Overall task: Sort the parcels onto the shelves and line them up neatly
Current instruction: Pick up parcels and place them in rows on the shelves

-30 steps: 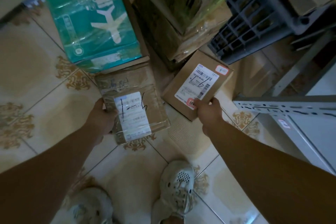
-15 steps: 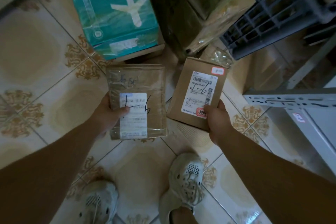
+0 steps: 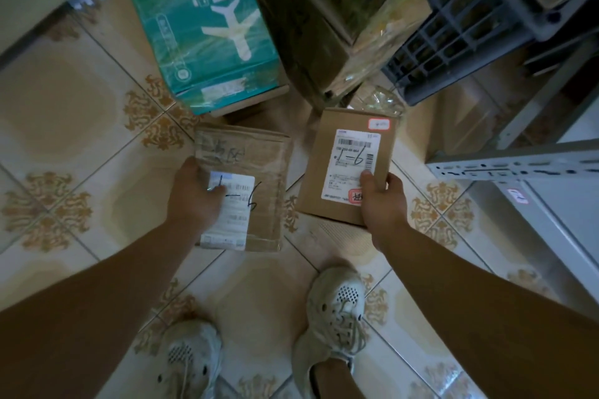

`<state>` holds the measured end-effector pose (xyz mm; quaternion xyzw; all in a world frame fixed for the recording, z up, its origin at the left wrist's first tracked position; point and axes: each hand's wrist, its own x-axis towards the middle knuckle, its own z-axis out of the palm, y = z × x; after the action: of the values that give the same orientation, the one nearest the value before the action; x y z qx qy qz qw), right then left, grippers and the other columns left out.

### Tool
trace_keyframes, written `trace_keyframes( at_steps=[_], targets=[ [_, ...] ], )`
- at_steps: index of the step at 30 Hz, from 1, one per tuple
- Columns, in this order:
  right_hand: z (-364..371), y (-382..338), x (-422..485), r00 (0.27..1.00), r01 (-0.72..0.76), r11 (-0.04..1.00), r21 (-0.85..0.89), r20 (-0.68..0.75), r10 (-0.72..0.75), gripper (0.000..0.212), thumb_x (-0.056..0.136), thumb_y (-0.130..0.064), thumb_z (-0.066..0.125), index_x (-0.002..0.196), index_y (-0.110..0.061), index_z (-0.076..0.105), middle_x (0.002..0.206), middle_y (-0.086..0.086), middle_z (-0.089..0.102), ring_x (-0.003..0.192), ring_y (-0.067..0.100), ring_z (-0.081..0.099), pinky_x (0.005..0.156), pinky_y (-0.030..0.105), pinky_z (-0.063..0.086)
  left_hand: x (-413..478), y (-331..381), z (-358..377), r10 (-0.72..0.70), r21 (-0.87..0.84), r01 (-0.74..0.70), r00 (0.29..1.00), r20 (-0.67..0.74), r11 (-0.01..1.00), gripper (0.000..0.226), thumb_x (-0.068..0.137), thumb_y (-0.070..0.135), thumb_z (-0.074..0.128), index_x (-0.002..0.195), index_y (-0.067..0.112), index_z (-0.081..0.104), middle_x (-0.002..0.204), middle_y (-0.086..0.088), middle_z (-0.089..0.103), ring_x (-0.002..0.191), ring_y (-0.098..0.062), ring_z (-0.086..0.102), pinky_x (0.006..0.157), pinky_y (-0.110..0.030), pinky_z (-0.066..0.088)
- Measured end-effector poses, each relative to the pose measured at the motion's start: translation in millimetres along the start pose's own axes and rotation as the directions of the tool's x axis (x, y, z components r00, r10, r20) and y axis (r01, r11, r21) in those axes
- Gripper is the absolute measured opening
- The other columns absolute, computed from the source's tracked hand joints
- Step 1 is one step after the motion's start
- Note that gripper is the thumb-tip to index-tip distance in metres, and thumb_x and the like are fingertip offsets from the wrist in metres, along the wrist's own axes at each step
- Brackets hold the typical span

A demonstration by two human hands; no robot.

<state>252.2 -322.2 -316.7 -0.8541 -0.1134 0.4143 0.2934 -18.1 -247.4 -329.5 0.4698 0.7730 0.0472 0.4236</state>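
I hold two small cardboard parcels above the tiled floor. My left hand (image 3: pixel 194 194) grips a tape-wrapped brown parcel (image 3: pixel 262 178) at its left edge, thumb across its white label marked "1-6". My right hand (image 3: pixel 382 201) grips a plain brown box (image 3: pixel 324 172) at its lower right corner, thumb on its label, also marked "1-6". A grey metal shelf (image 3: pixel 512 168) juts in from the right, just beyond the right-hand box.
A teal box with a plane print (image 3: pixel 201 26) and large film-wrapped cartons (image 3: pixel 324 26) stand on the floor ahead. A dark plastic crate (image 3: pixel 460 32) lies at upper right. My two shoes (image 3: pixel 334 317) are below, on patterned tiles (image 3: pixel 64 107).
Both parcels have come up from the floor toward me and now sit more upright and side by side. The view has shifted so the shelf edge lies closer to the right-hand box.
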Motion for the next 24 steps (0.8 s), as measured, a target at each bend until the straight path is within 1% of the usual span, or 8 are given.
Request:
trace_keyframes(
  at_steps=[2,4,8,11,17,19,22,24],
  targets=[
    [-3.5,3.5,2.0,0.998,-0.041,0.999,0.031,-0.038,0.042,0.047,0.095,-0.045,0.056,0.135,-0.021,0.048,0.096,-0.01,0.061,0.09,0.015,0.063,0.074,0.032,0.053,-8.2,16.2,0.8,0.223,0.123,-0.216,0.974,-0.045,0.969,0.055,0.086,0.015,0.067,0.136,0.014,0.043,0.135,-0.013,0.045,0.123,-0.03,0.045,0.102,-0.046,0.041],
    [-8.7,4.9,4.8,0.996,-0.058,0.997,0.057,-0.068,0.062,0.045,0.095,-0.046,0.056,0.132,-0.021,0.05,0.09,-0.015,0.058,0.081,0.007,0.059,0.061,0.023,0.046,-15.3,39.5,4.4,0.366,0.142,-0.366,0.93,0.03,0.92,0.053,0.086,0.02,0.065,0.135,0.016,0.045,0.135,-0.013,0.045,0.123,-0.03,0.045,0.101,-0.046,0.044],
    [-24.9,5.1,16.9,0.99,-0.075,0.994,0.079,-0.113,0.084,0.043,0.095,-0.045,0.056,0.13,-0.021,0.052,0.093,-0.011,0.061,0.077,0.004,0.057,0.062,0.023,0.043,-22.9,85.5,27.0,0.459,0.174,-0.491,0.867,0.195,0.854,0.059,0.093,0.025,0.06,0.146,0.018,0.036,0.145,-0.01,0.041,0.131,-0.027,0.041,0.107,-0.034,0.032],
    [-40.2,10.5,30.7,0.986,-0.075,0.994,0.082,-0.143,0.086,0.041,0.095,-0.046,0.057,0.128,-0.023,0.052,0.09,-0.015,0.059,0.075,0.0,0.055,0.06,0.021,0.041,-16.4,115.1,52.8,0.504,0.169,-0.549,0.828,0.246,0.819,0.055,0.093,0.026,0.06,0.144,0.015,0.041,0.142,-0.008,0.046,0.124,-0.023,0.048,0.097,-0.026,0.034],
    [-65.6,31.7,58.9,0.986,-0.067,0.994,0.089,-0.148,0.079,0.045,0.092,-0.047,0.059,0.13,-0.023,0.054,0.099,-0.009,0.065,0.081,0.004,0.062,0.058,0.019,0.044,11.2,144.0,116.0,0.457,-0.006,-0.484,0.823,0.336,0.875,0.03,0.092,0.017,0.062,0.118,0.033,0.058,0.101,0.015,0.061,0.081,0.003,0.053,0.057,-0.001,0.034],
    [-70.8,40.3,66.5,0.986,-0.063,0.994,0.09,-0.145,0.076,0.046,0.09,-0.048,0.063,0.128,-0.023,0.056,0.099,-0.012,0.068,0.081,0.003,0.065,0.056,0.016,0.047,23.6,146.0,135.5,0.349,-0.074,-0.348,0.854,0.385,0.934,0.037,0.091,0.016,0.063,0.124,0.03,0.054,0.1,0.014,0.059,0.078,0.004,0.054,0.062,-0.007,0.043],
    [-77.5,52.3,72.3,0.986,-0.06,0.995,0.077,-0.152,0.071,0.046,0.088,-0.048,0.065,0.126,-0.026,0.056,0.093,-0.018,0.066,0.079,0.0,0.065,0.057,0.016,0.047,33.6,141.9,156.5,0.177,-0.045,-0.175,0.878,0.445,0.984,0.051,0.089,0.024,0.067,0.134,0.026,0.045,0.107,0.007,0.056,0.086,-0.011,0.058,0.073,-0.028,0.052],
    [-80.2,58.3,73.3,0.984,-0.064,0.995,0.077,-0.162,0.076,0.043,0.087,-0.05,0.064,0.124,-0.028,0.056,0.092,-0.019,0.066,0.08,0.0,0.065,0.059,0.019,0.047,37.0,135.3,165.5,0.155,-0.038,-0.156,0.867,0.473,0.987,0.035,0.09,0.021,0.065,0.123,0.023,0.054,0.108,0.004,0.058,0.079,-0.008,0.061,0.066,-0.025,0.052]
  ],
)
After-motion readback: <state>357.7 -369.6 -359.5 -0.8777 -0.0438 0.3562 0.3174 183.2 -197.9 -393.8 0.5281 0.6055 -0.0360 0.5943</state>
